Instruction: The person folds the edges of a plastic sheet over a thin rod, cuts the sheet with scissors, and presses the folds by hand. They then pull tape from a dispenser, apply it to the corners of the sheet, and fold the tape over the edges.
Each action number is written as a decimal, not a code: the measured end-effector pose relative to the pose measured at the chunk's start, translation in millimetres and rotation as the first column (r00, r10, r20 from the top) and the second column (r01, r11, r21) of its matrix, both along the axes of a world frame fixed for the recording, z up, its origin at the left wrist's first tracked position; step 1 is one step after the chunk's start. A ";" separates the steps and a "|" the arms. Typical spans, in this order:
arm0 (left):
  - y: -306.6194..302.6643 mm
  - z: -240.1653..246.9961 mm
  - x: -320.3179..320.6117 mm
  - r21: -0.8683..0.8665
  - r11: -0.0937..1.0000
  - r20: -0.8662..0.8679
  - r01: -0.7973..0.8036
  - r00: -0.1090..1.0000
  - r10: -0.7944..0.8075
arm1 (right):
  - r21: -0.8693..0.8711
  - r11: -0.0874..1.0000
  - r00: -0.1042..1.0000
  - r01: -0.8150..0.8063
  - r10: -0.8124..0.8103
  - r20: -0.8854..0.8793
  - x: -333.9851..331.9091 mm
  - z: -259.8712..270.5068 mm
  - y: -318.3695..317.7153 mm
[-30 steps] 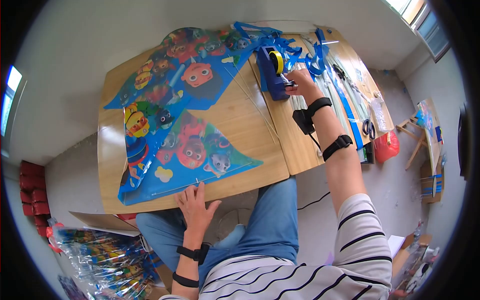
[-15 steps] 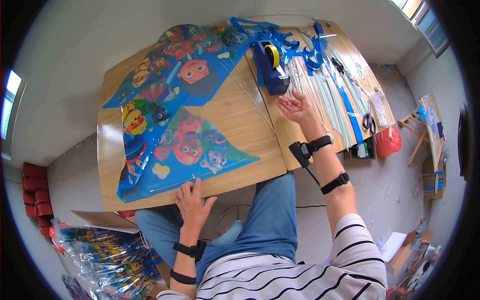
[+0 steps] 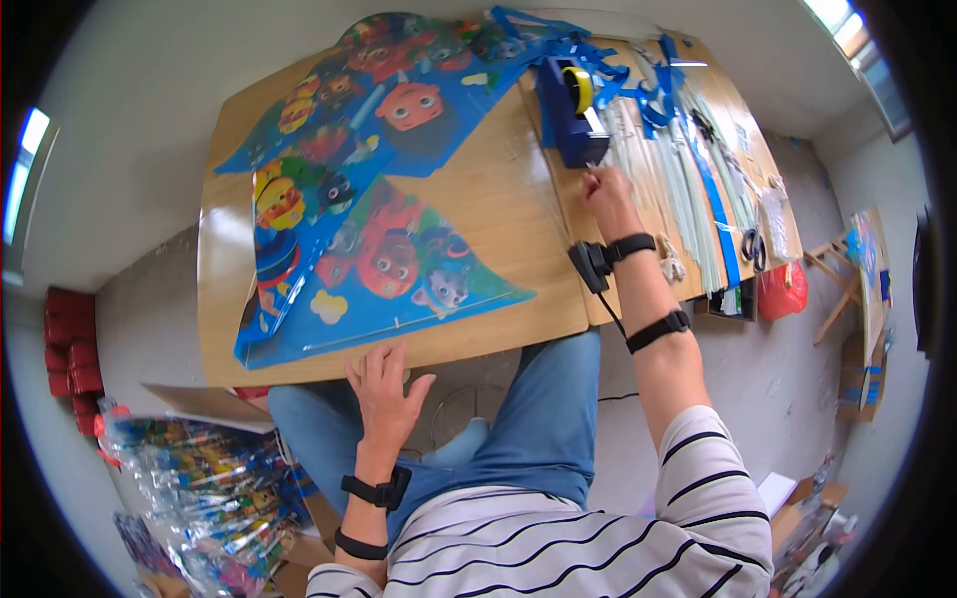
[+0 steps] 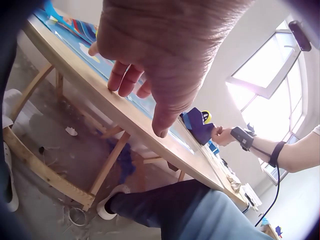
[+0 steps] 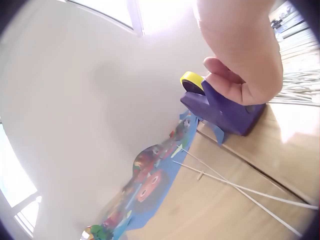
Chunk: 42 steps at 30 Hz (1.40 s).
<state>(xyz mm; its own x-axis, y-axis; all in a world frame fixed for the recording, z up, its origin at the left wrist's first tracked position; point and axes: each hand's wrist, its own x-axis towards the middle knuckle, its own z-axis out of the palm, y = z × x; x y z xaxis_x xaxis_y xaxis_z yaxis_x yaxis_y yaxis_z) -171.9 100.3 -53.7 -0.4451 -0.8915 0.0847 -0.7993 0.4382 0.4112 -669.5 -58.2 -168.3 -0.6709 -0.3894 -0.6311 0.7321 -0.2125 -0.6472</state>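
Observation:
My right hand (image 3: pixel 608 194) is at the near end of a dark blue tape dispenser (image 3: pixel 570 115), its fingers curled. Thumb and fingertips pinch a bit of whitish tape (image 3: pixel 594 168) at the cutting end. In the right wrist view the hand partly covers the dispenser (image 5: pixel 225 115). A yellow-rimmed tape roll (image 3: pixel 578 90) sits in it. The left hand (image 3: pixel 387 394) lies at the table's front edge with fingers extended and thumb spread. Just beyond its fingertips is a blue printed kite sheet (image 3: pixel 399 269), with a thin white rod (image 3: pixel 369 334) along its near edge.
More printed kite sheet (image 3: pixel 409 110) spreads over the far left of the table. Two thin rods (image 5: pixel 235 185) lie near the table seam. Bundled rods (image 3: pixel 688 199), blue ribbon (image 3: pixel 658 105) and scissors (image 3: pixel 753 249) lie on the right. Wrapped printed kites (image 3: pixel 209 498) are piled at lower left.
My right hand drew back from the dispenser with fingers loose, then returned to its near end with fingers curled. The left hand stayed by the table edge. The head view shifted slightly.

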 end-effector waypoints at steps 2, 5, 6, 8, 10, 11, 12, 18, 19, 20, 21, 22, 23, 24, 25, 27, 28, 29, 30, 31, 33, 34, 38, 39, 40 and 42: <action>-0.7 4.9 8.6 0.002 1.000 -0.007 -0.018 1.000 0.018 | 0.375 0.919 0.919 -0.125 0.250 -0.305 42.8 51.7 24.0; 0.8 3.1 24.5 0.013 0.999 -0.045 -0.041 0.998 0.042 | 0.327 0.764 0.446 -0.557 0.607 -0.657 89.1 111.5 32.0; -0.7 2.0 28.8 0.005 0.998 -0.047 -0.056 0.997 0.056 | 0.358 0.654 0.314 -0.667 0.682 -0.661 112.6 123.8 26.9; 0.6 -0.8 34.2 -0.014 0.997 -0.063 -0.079 0.995 0.078 | 0.495 0.382 -0.034 -0.780 0.764 -0.644 172.0 139.2 24.2; 0.1 -0.3 37.5 -0.015 0.992 -0.073 -0.127 0.989 0.125 | 0.640 0.148 -0.417 -0.754 0.644 -0.641 237.6 141.7 21.8; -0.2 -0.3 39.0 -0.015 0.989 -0.079 -0.149 0.986 0.147 | 0.686 0.067 -0.573 -0.725 0.494 -0.654 264.4 137.4 19.1; -1.2 -1.4 40.9 0.001 0.987 -0.096 -0.163 0.982 0.163 | 0.720 0.024 -0.653 -0.693 0.402 -0.642 289.5 129.8 16.2; -6.5 -7.9 43.3 0.037 0.988 -0.126 -0.152 0.980 0.155 | 0.888 -0.025 -0.883 -0.459 0.124 -0.453 345.7 104.1 5.3; -7.6 -9.5 41.8 0.043 0.989 -0.127 -0.140 0.981 0.145 | 0.897 -0.027 -0.893 -0.440 0.114 -0.435 346.9 102.4 4.9; -8.9 -11.7 40.0 0.048 0.991 -0.127 -0.127 0.983 0.133 | 0.921 -0.049 -0.918 -0.386 0.116 -0.379 347.8 100.8 4.5; -10.4 -13.8 37.8 0.052 0.992 -0.127 -0.114 0.985 0.120 | 0.941 -0.070 -0.940 -0.331 0.116 -0.322 349.6 102.6 3.8; -11.3 -15.6 35.6 0.057 0.993 -0.125 -0.102 0.986 0.109 | 0.957 -0.092 -0.957 -0.277 0.114 -0.266 350.7 103.0 3.9; -12.3 -16.9 33.5 0.051 0.994 -0.128 -0.093 0.987 0.099 | 0.953 -0.102 -0.955 -0.284 0.112 -0.273 351.2 101.1 4.5; -13.9 -17.6 31.6 0.045 0.995 -0.128 -0.084 0.988 0.089 | 0.949 -0.111 -0.953 -0.295 0.109 -0.283 352.5 99.3 4.7; -16.0 -18.1 30.9 0.036 0.996 -0.128 -0.075 0.989 0.079 | 0.945 -0.118 -0.950 -0.306 0.105 -0.294 354.3 98.0 4.5; -18.9 -18.4 30.2 0.037 0.997 -0.144 -0.069 0.987 0.074 | 0.949 -0.109 -0.953 -0.297 0.098 -0.287 356.3 98.0 5.6; -20.2 -18.3 30.1 0.037 0.997 -0.152 -0.065 0.986 0.070 | 0.951 -0.105 -0.955 -0.292 0.095 -0.282 357.1 98.5 6.2; -21.6 -18.2 30.2 0.036 0.997 -0.157 -0.063 0.985 0.068 | 0.956 -0.086 -0.958 -0.282 0.084 -0.275 357.7 97.6 6.6; -22.7 -18.1 30.4 0.035 0.998 -0.163 -0.060 0.985 0.065 | 0.960 -0.068 -0.961 -0.272 0.073 -0.268 358.6 96.7 7.1; -23.8 -18.0 30.7 0.033 0.998 -0.168 -0.058 0.984 0.062 | 0.964 -0.049 -0.964 -0.263 0.062 -0.260 359.2 96.1 7.4; -25.1 -18.3 31.3 0.024 0.998 -0.172 -0.050 0.984 0.054 | 0.961 -0.020 -0.960 -0.276 0.047 -0.275 359.0 95.5 8.8; -25.6 -18.5 31.5 0.019 0.999 -0.174 -0.046 0.984 0.049 | 0.959 -0.006 -0.958 -0.283 0.041 -0.282 358.8 95.2 9.6; -29.1 -19.5 30.5 -0.002 0.999 -0.163 -0.037 0.986 0.036 | 0.944 0.049 -0.943 -0.327 0.051 -0.329 358.8 87.3 13.0; -29.9 -19.1 30.2 -0.010 0.999 -0.151 -0.036 0.988 0.034 | 0.946 0.053 -0.945 -0.320 0.050 -0.323 359.8 88.5 13.1; -30.6 -19.1 30.1 -0.018 0.999 -0.140 -0.035 0.990 0.032 | 0.948 0.057 -0.948 -0.313 0.048 -0.315 360.7 89.1 13.3; -32.4 -20.9 29.9 0.003 1.000 -0.117 -0.030 0.993 0.030 | 0.943 0.066 -0.944 -0.327 0.033 -0.329 360.1 87.8 13.1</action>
<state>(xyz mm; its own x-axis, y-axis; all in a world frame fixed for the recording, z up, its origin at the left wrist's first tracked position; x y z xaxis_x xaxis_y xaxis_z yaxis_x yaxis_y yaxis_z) -142.0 68.0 -74.6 -0.4049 -0.9046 0.1336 -0.7584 0.4138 0.5035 -309.4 -45.2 -80.6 0.7271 -0.6771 -0.1138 -0.6555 -0.6352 -0.4084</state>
